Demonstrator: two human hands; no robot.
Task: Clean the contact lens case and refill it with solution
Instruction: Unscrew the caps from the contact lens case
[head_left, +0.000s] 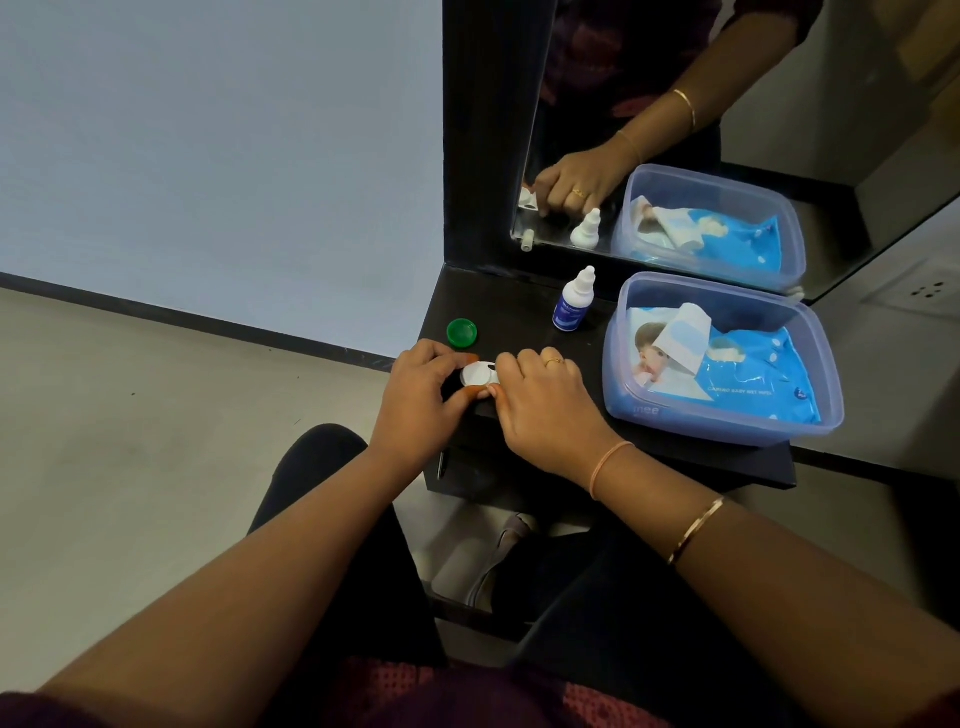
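Observation:
A white contact lens case (477, 375) lies near the front left of a small black table (519, 322). My left hand (421, 395) grips the case's left end, thumb below and fingers above. My right hand (540, 400) curls over the case's right end and hides that part. A green screw cap (462, 332) lies loose on the table just behind my left hand. Further back stands a small solution bottle (573, 301) with a blue label and a white nozzle cap, upright and untouched.
A clear blue-tinted plastic tub (810, 374) holding a blue pack of wet wipes (737, 374) fills the table's right side. A mirror (675, 130) stands behind the table. The floor (156, 441) lies to the left, below the table edge.

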